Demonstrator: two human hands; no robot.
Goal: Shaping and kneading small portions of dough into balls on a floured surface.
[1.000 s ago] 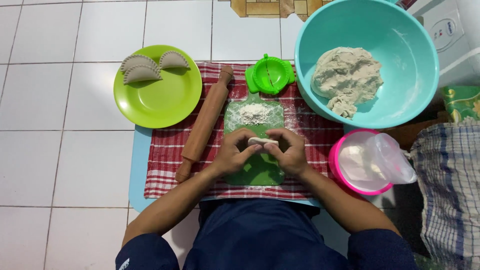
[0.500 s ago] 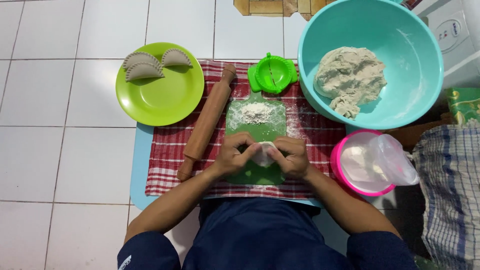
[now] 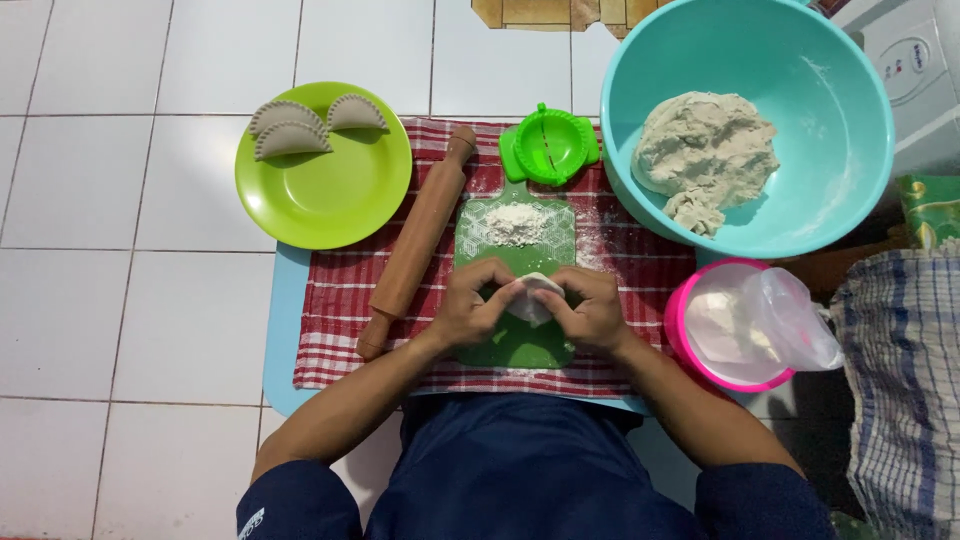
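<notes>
Both hands pinch one small white dough piece [image 3: 533,297] right over the near half of the green cutting board [image 3: 517,345]. Left hand [image 3: 470,305] curls its fingers onto the left edge of the piece, right hand [image 3: 592,310] presses in from the other side, fingertips nearly meeting on it. Neither hand is open; both are closed on the dough, which sits between them, just above the board.

Judging by this, the shaping step is in hand: the piece is being worked flat or folded between the fingers. Next move calls for even, light pressure so the thin dough doesn't tear, and a dusted spot to set it down.

Everything else, read off the board: a heap of flour [image 3: 515,222] lies on its far end. Beyond that, the green dumpling press [image 3: 548,146] lies open. To the board's left lies the wooden rolling pin [image 3: 418,240], slanted on the red checked cloth [image 3: 335,320]. Farther left is the lime plate [image 3: 330,200], holding three finished crimped dumplings [image 3: 290,135]. Right and beyond sits the teal bowl [image 3: 830,110] with the dough mass [image 3: 705,150]; nearer right, a pink tub [image 3: 690,345] with a plastic bag.
</notes>
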